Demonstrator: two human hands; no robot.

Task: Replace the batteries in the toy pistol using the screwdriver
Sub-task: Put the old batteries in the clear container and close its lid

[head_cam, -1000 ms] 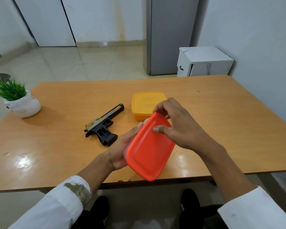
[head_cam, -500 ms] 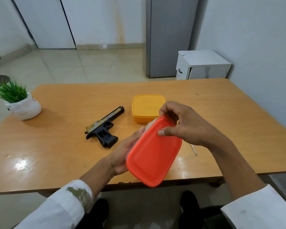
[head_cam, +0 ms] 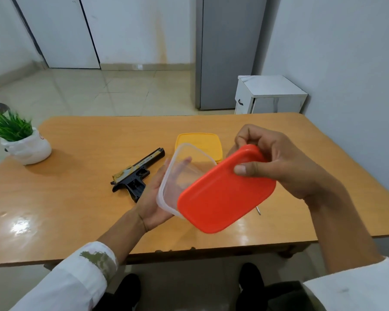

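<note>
so the right hand (head_cam: 285,167) pinches the orange-red plastic lid (head_cam: 222,198) half off the clear plastic tub (head_cam: 166,176), which rests on the flat, open-fingered left hand (head_cam: 153,198), black toy pistol (head_cam: 135,176) nearby

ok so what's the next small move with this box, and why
Probably lift the orange lid fully clear and set it down: the right hand pinches its far corner, yet it overlaps much of the clear container resting on the left hand.
</note>
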